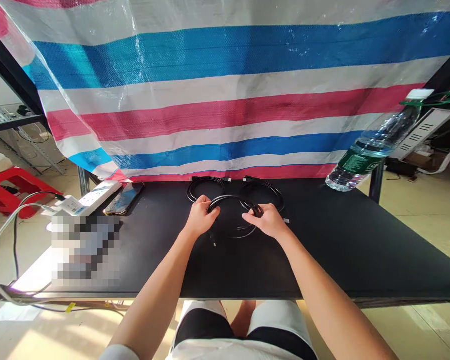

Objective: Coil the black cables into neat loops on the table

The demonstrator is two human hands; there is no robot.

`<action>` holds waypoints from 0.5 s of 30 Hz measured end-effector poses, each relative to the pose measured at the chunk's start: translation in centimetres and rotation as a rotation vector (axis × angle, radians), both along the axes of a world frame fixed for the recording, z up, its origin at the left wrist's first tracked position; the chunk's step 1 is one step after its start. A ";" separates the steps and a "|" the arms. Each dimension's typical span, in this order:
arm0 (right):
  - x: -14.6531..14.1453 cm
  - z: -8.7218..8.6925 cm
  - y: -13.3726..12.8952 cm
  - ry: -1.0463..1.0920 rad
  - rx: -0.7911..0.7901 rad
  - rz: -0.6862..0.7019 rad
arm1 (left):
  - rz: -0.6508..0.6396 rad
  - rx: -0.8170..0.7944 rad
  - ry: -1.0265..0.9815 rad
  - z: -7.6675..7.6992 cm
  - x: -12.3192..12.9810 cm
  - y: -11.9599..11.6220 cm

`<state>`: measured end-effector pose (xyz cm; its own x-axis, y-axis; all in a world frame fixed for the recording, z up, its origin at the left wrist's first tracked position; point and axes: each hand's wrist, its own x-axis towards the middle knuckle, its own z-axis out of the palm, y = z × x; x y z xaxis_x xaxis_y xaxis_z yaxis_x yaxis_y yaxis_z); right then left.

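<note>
A coiled black cable (232,198) is held between my two hands just above the black table (150,255). My left hand (201,217) is closed round the left side of the loop, and a plug end (213,240) hangs below it. On the loop's right side, my right hand (267,220) grips the strands, with a light connector tip (286,220) showing beside it. Behind my hands lie two more coiled cables, one on the left (206,179) and one on the right (275,189), each with a connector pointing toward the middle.
At the left are a white power strip (101,196) with plugged-in chargers, a phone (125,199) and a blurred-out patch. A large water bottle (371,150) leans tilted at the right back. Striped plastic sheeting (217,115) hangs behind the table. A red stool (18,190) stands left.
</note>
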<state>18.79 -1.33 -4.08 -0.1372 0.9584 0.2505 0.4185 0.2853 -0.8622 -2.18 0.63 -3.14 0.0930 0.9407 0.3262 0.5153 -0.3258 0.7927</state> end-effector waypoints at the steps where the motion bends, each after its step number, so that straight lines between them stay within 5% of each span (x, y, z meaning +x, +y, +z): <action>1: 0.2 0.0 0.0 -0.029 -0.045 0.056 | -0.041 -0.043 -0.043 -0.1 0.0 0.1; 4: 0.7 0.0 -0.1 -0.081 -0.117 0.171 | -0.166 -0.183 -0.269 -0.3 0.1 0.2; 8: 0.6 -0.1 0.1 -0.065 0.026 0.055 | -0.213 -0.233 -0.483 -0.5 0.4 0.0; 11: 0.5 -0.1 0.1 -0.053 0.134 0.003 | -0.267 -0.265 -0.438 -0.3 0.3 -0.3; 15: 1.0 0.0 0.0 -0.044 -0.053 0.176 | -0.380 -0.348 -0.314 0.1 -0.4 -0.5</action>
